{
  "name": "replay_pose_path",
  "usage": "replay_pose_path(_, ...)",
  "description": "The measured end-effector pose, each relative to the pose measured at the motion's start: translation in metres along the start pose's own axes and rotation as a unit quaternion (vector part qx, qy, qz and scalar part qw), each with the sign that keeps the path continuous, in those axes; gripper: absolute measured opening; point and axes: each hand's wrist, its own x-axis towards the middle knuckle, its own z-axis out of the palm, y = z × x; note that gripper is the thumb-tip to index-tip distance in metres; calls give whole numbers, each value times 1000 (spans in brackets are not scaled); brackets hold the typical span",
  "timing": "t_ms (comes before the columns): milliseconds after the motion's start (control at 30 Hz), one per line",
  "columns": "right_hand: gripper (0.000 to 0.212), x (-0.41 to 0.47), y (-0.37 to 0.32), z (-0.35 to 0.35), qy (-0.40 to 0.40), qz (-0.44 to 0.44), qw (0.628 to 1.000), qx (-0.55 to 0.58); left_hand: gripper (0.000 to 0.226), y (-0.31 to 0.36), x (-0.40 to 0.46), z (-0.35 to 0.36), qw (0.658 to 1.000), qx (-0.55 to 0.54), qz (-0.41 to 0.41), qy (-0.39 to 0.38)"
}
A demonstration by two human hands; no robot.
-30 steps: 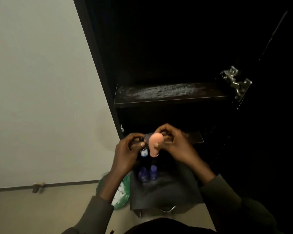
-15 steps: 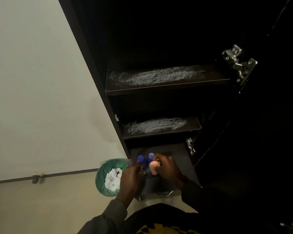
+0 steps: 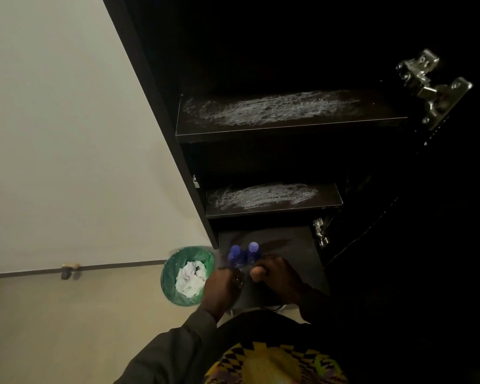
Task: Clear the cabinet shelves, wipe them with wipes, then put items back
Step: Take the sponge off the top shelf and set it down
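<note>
A: Your left hand (image 3: 223,286) and right hand (image 3: 279,278) are both low over the near ledge of the dark cabinet (image 3: 155,106). The left curls round something small and dark; what it is, you can't tell from here. The right closes on a small peach-coloured item (image 3: 258,271), only its tip showing under your fingers.

B: Why are they down there?

A: By my reading, you're setting items on the bottom ledge (image 3: 294,245), the lowest surface in reach, just beside the two blue-capped bottles (image 3: 243,254) that stand upright together at its left end.

B: And the shelves?

A: The upper shelf (image 3: 288,115), furthest away, is bare and carries a wide whitish smear across its top, looking like wipe streaks or residue. The middle shelf (image 3: 272,196) is shorter and nearer, with a similar pale streak. Nothing stands on either, so you probably have returning still ahead.

B: Anything smaller?

A: The green bin (image 3: 172,273) at near left on the floor, touching the cabinet's corner, holds crumpled white wipes (image 3: 190,279). Metal hinges (image 3: 432,87) glint at far right.
</note>
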Motion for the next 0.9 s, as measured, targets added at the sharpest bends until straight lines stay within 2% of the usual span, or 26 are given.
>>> replay_pose_path(67, 26, 5, -5, 0, -40, 17, 999, -26, 10, -3, 3, 4, 1000, -12, 8, -5)
replay_pose_path(167, 74, 7, -11, 2, -82, 17, 996, -39, 14, -7, 9, 10, 1000, -19, 13, -6)
replay_pose_path(200, 80, 9, -10, 4, -79, 17, 996, -37, 15, -9, 11, 11, 1000, -19, 11, -7)
replay_pose_path(300, 49, 9, -9, 5, -86, 33, 994, -59, 19, -10, 12, 13, 1000, -9, 14, -5)
replay_pose_path(400, 55, 13, 7, 19, -79, 27, 996, -33, 17, -12, 12, 16, 1000, -2, 20, -13)
replay_pose_path(533, 27, 14, -5, 9, -77, 22, 996, -26, 20, -12, 14, 17, 1000, -3, 15, -20)
replay_pose_path(667, 29, 12, -3, 11, -64, 7, 997, -40, 23, -12, 15, 19, 999, -8, 15, -27)
replay_pose_path(833, 36, 10, 0, 16, -56, 22, 996, -67, 17, -13, 15, 24, 999, 8, -8, -35)
replay_pose_path(900, 31, 9, -2, 14, -65, 41, 995, -61, 16, -15, 15, 24, 999, 10, 2, -32)
